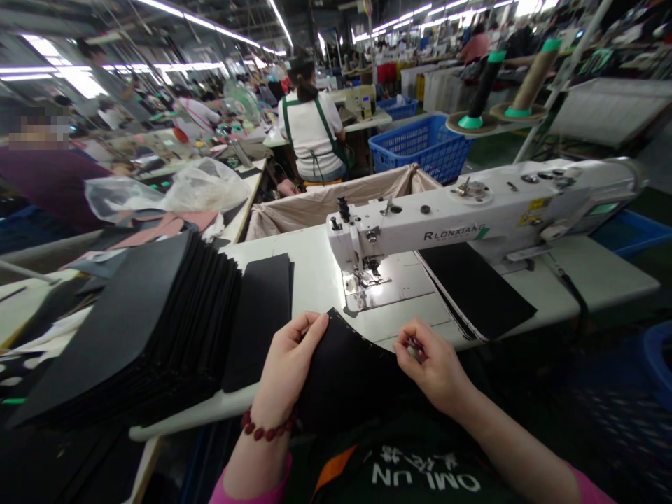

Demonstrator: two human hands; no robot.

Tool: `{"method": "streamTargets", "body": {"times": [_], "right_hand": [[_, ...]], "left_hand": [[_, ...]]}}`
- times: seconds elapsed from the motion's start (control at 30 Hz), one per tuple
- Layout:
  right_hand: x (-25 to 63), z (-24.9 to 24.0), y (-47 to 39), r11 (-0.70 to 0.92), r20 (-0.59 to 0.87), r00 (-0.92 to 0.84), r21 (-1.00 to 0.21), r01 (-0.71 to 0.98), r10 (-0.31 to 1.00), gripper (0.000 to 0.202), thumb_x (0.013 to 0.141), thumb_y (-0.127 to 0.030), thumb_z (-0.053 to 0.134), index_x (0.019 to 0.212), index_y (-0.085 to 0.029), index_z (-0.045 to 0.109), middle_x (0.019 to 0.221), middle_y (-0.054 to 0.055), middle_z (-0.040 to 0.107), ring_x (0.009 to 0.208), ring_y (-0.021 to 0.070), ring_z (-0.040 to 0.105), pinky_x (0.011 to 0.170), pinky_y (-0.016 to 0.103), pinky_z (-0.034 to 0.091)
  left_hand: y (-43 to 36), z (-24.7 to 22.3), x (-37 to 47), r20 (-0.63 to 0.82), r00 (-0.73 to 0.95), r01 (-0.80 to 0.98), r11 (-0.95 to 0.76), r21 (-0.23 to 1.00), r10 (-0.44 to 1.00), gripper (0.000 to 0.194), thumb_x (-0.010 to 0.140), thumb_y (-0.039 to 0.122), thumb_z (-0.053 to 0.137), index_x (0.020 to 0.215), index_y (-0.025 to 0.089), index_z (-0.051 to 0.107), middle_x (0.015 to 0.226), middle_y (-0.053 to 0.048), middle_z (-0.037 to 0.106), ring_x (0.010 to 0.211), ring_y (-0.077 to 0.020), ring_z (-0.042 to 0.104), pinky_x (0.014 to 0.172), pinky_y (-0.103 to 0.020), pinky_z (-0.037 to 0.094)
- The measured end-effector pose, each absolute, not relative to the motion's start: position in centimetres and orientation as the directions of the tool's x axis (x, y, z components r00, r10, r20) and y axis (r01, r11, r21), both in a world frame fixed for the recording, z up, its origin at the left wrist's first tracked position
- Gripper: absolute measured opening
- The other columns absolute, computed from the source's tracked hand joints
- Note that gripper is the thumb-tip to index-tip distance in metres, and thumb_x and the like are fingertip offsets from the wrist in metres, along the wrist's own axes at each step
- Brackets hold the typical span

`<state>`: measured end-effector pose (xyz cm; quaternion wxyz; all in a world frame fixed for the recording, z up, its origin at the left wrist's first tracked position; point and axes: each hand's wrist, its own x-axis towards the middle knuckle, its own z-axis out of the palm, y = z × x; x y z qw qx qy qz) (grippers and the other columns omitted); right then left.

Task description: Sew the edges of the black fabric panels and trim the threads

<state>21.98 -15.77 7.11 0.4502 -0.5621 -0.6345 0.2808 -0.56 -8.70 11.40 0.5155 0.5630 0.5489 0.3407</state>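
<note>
My left hand (294, 357) pinches a black fabric panel (351, 378) at its upper left corner, thumb on top. My right hand (433, 360) is closed at the other end of the same edge, its fingertips pinching it. Inside its curled fingers shows a small dark red, shiny thing I cannot make out. Small pale stitches or thread ends run along the curved upper edge between my hands. Just beyond stands a white sewing machine (420, 231), its needle and presser foot (372, 274) above a shiny metal plate (404, 287). The panel's lower part hangs over my lap.
Black panels (477, 287) lie under the machine arm. Left of me are a tall stack of black panels (131, 308) and a smaller pile (260, 301). A cloth-lined bin (315, 203), a blue basket (420, 147) and a seated co-worker (312, 126) are beyond the table.
</note>
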Motion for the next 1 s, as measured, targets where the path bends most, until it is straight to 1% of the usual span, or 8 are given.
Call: {"method": "streamTargets", "body": {"times": [0.1, 0.2, 0.3, 0.43, 0.6, 0.8, 0.9, 1.0], "right_hand": [[21.7, 7.5, -16.0, 0.238, 0.272, 0.007, -0.857, 0.457, 0.962, 0.007, 0.088, -0.022, 0.058, 0.091, -0.023, 0.051, 0.085, -0.001, 0.053, 0.072, 0.0135, 0.050, 0.065, 0.026, 0.039], [20.9, 7.7, -15.9, 0.278, 0.298, -0.034, -0.837, 0.471, 0.954, 0.016, 0.086, -0.026, 0.063, 0.098, -0.023, 0.053, 0.089, 0.000, 0.054, 0.076, 0.0143, 0.052, 0.067, 0.027, 0.040], [20.3, 7.7, -15.5, 0.320, 0.339, -0.053, -0.810, 0.490, 0.939, 0.010, 0.089, -0.027, 0.060, 0.095, -0.023, 0.053, 0.085, 0.000, 0.054, 0.074, 0.0146, 0.052, 0.066, 0.028, 0.039], [20.5, 7.5, -15.1, 0.358, 0.351, -0.111, -0.793, 0.493, 0.930, 0.003, 0.092, -0.021, 0.052, 0.090, -0.022, 0.050, 0.084, 0.001, 0.054, 0.073, 0.0155, 0.052, 0.066, 0.029, 0.038], [21.2, 7.5, -15.1, 0.265, 0.308, 0.028, -0.858, 0.439, 0.951, 0.007, 0.094, -0.024, 0.051, 0.088, -0.022, 0.051, 0.082, 0.000, 0.052, 0.070, 0.0143, 0.049, 0.062, 0.028, 0.038], [20.5, 7.8, -15.2, 0.325, 0.343, -0.036, -0.842, 0.431, 0.938, 0.006, 0.092, -0.026, 0.057, 0.095, -0.022, 0.057, 0.084, 0.000, 0.056, 0.074, 0.0138, 0.053, 0.065, 0.027, 0.041], [20.2, 7.9, -15.2, 0.320, 0.343, -0.025, -0.843, 0.432, 0.939, 0.003, 0.092, -0.023, 0.054, 0.090, -0.022, 0.057, 0.082, 0.000, 0.056, 0.074, 0.0141, 0.053, 0.065, 0.027, 0.040], [20.7, 8.0, -15.3, 0.263, 0.311, 0.050, -0.871, 0.415, 0.949, 0.008, 0.092, -0.023, 0.052, 0.084, -0.022, 0.054, 0.076, -0.001, 0.053, 0.067, 0.0135, 0.050, 0.062, 0.027, 0.039]], "left_hand": [[-8.7, 11.3, -0.5, -0.187, 0.180, 0.263, 0.136, 0.955, 0.966, 0.028, 0.088, 0.045, 0.059, 0.081, 0.018, 0.064, 0.075, 0.001, 0.059, 0.068, -0.0115, 0.049, 0.059, -0.018, 0.039], [-8.9, 11.2, -0.2, -0.185, 0.194, 0.261, 0.131, 0.956, 0.963, 0.029, 0.088, 0.045, 0.059, 0.081, 0.018, 0.064, 0.076, 0.000, 0.060, 0.068, -0.0119, 0.051, 0.060, -0.018, 0.040], [-9.1, 11.1, -0.1, -0.192, 0.201, 0.268, 0.135, 0.954, 0.961, 0.029, 0.088, 0.046, 0.059, 0.082, 0.018, 0.065, 0.077, 0.000, 0.061, 0.069, -0.0121, 0.051, 0.061, -0.018, 0.041], [-9.2, 11.0, -0.3, -0.200, 0.190, 0.258, 0.148, 0.955, 0.961, 0.029, 0.088, 0.046, 0.059, 0.082, 0.018, 0.065, 0.076, 0.000, 0.060, 0.067, -0.0119, 0.051, 0.060, -0.018, 0.040], [-9.2, 10.9, -0.3, -0.208, 0.183, 0.248, 0.160, 0.956, 0.961, 0.030, 0.087, 0.046, 0.060, 0.080, 0.018, 0.064, 0.074, 0.000, 0.059, 0.066, -0.0114, 0.049, 0.058, -0.018, 0.040], [-9.3, 11.0, 0.5, -0.207, 0.216, 0.247, 0.152, 0.957, 0.954, 0.029, 0.088, 0.045, 0.059, 0.080, 0.018, 0.065, 0.075, 0.000, 0.059, 0.066, -0.0114, 0.049, 0.059, -0.018, 0.040], [-9.3, 11.1, 0.7, -0.208, 0.236, 0.258, 0.146, 0.955, 0.949, 0.029, 0.087, 0.045, 0.059, 0.080, 0.017, 0.064, 0.076, 0.000, 0.061, 0.068, -0.0127, 0.051, 0.060, -0.019, 0.041], [-9.2, 11.0, 0.5, -0.211, 0.235, 0.276, 0.143, 0.951, 0.949, 0.030, 0.087, 0.046, 0.059, 0.080, 0.017, 0.064, 0.075, 0.000, 0.061, 0.066, -0.0129, 0.051, 0.059, -0.019, 0.041]]}}
